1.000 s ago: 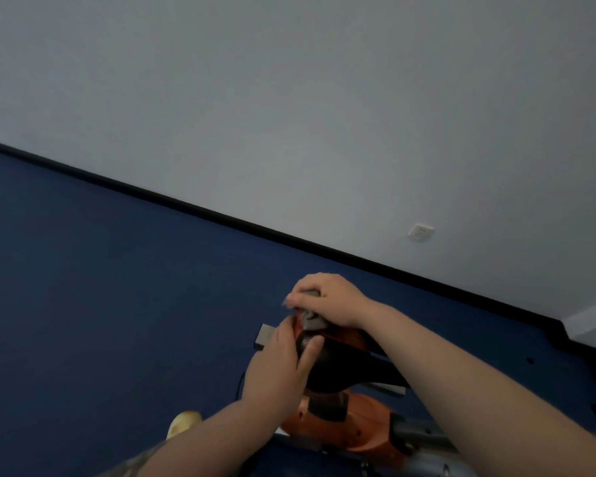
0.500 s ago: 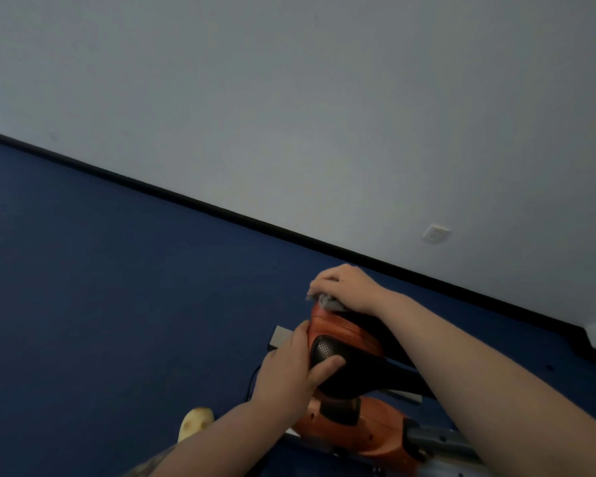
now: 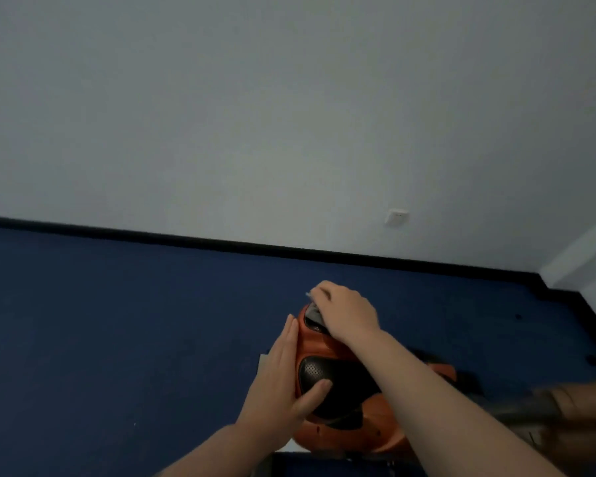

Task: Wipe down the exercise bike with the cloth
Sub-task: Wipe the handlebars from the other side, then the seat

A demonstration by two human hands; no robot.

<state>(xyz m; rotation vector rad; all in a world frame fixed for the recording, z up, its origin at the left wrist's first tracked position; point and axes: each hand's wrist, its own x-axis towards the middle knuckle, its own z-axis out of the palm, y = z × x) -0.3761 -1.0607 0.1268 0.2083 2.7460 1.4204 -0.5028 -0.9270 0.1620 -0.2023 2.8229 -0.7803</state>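
- The exercise bike stands on the dark blue floor at the near centre-right. Only its orange shell and a black perforated panel show clearly.
- The cloth, grey and crumpled, lies on the far top of the orange shell under the right hand. That hand's fingers curl down over it and press it to the shell.
- The left hand lies along the left side of the shell, fingers nearly straight and thumb resting on the black panel, holding nothing. It seems to steady the bike.
- The cloth looks soft and light. It will likely bunch and slip on the smooth plastic, so it is best kept wadded under the palm with the fingertips pinning its far edge.
- The shell looks hard, curved and probably slick. The bike is likely heavy enough to stay put under wiping pressure, and a flat palm on its side gives better purchase than a pinch.
- The perforated panel may trap dust and probably needs firmer rubbing.
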